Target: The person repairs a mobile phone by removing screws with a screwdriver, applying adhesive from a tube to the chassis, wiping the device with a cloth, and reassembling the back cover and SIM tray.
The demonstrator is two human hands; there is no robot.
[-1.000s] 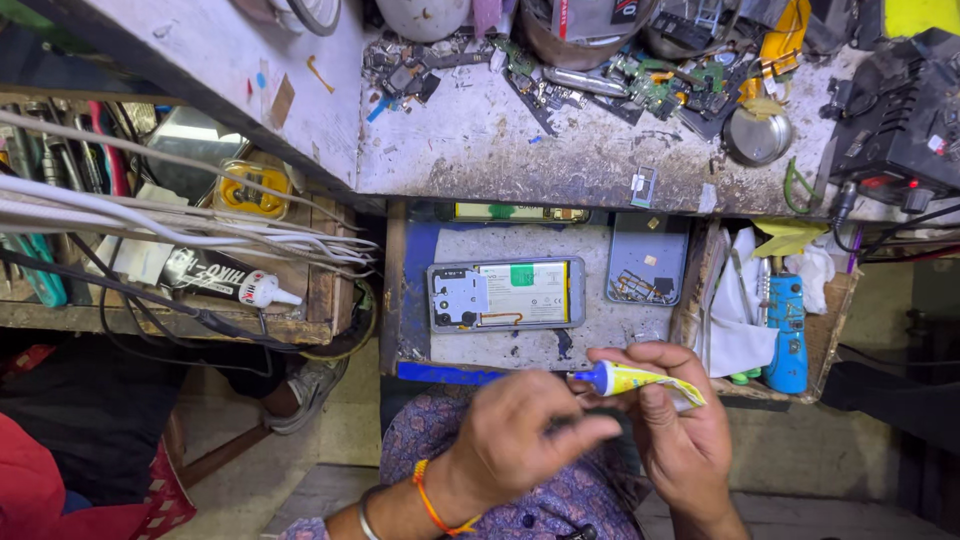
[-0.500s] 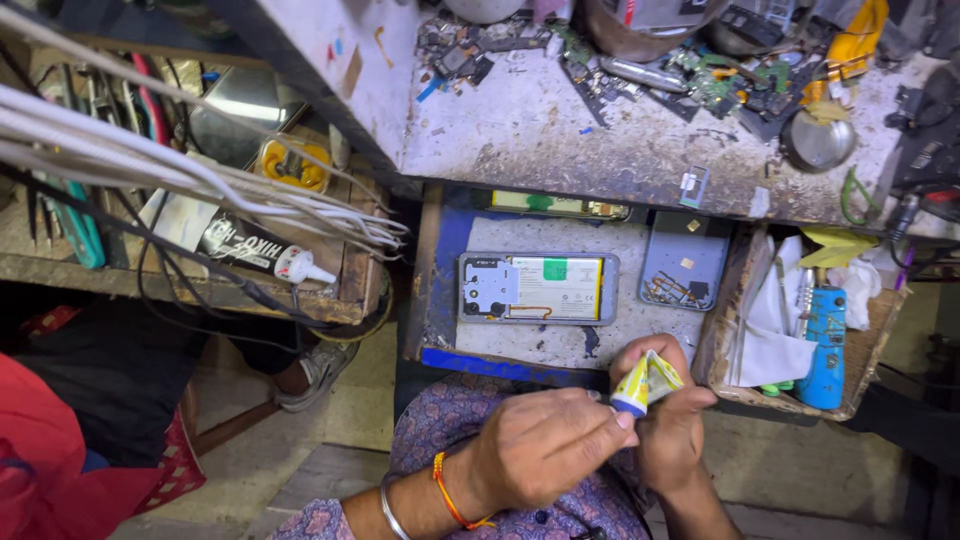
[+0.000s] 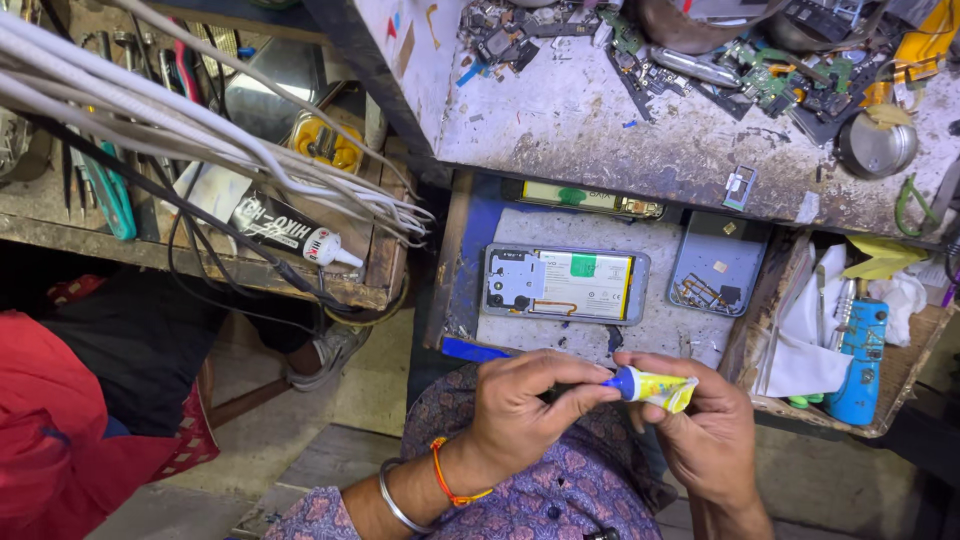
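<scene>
Since the earlier frame, both hands have tipped the small yellow glue tube (image 3: 660,388) level. Left hand (image 3: 525,410) pinches its blue cap end; right hand (image 3: 705,430) grips the body. Just beyond, the opened phone (image 3: 565,284) lies in the bench drawer, no glue visibly applied yet, back cover (image 3: 718,265) off beside it.

We are looking steeply down from a single head-worn camera, facing forward over our lap, close to an open drawer (image 3: 600,225) beneath the worktop (image 3: 640,140).
</scene>
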